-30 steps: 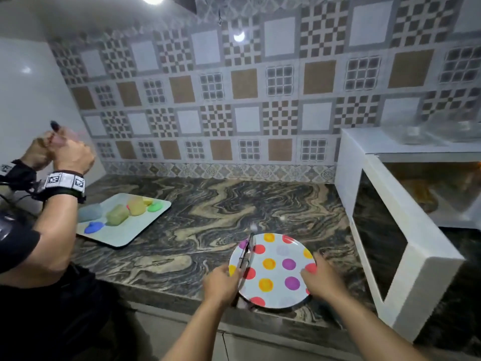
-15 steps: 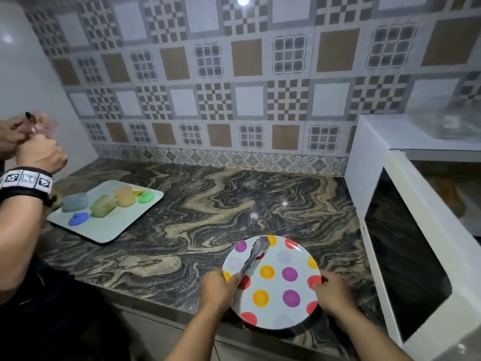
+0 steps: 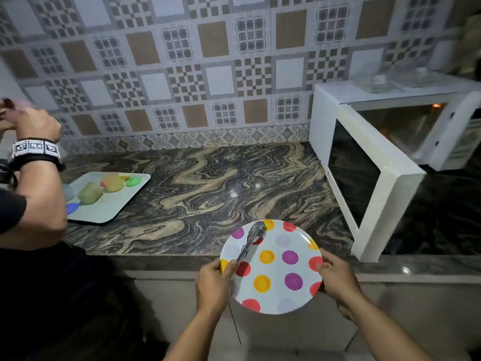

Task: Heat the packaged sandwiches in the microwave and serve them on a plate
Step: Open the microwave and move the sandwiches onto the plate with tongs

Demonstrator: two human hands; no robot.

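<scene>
A white plate (image 3: pixel 273 280) with coloured dots is held in the air, half past the counter's front edge. My left hand (image 3: pixel 214 282) grips the plate's left rim together with the handle of metal tongs (image 3: pixel 250 243), which lie across the plate. My right hand (image 3: pixel 335 277) grips the right rim. The white microwave (image 3: pixel 364 100) stands at the right with its door (image 3: pixel 364 178) swung open; the lit cavity (image 3: pixel 406 126) is blurred, and I cannot make out the sandwiches inside.
A second person's arm (image 3: pixel 39 183) with a marked wristband is raised at the left. A white tray (image 3: pixel 114 207) with coloured pieces lies on the marble counter (image 3: pixel 208 183). Glass lids sit on the microwave's top. The open door juts out over the counter's edge.
The plate with the tongs has come off the counter and moved toward me, now past the front edge. The view has shifted back and down. The other person's hands stay raised.
</scene>
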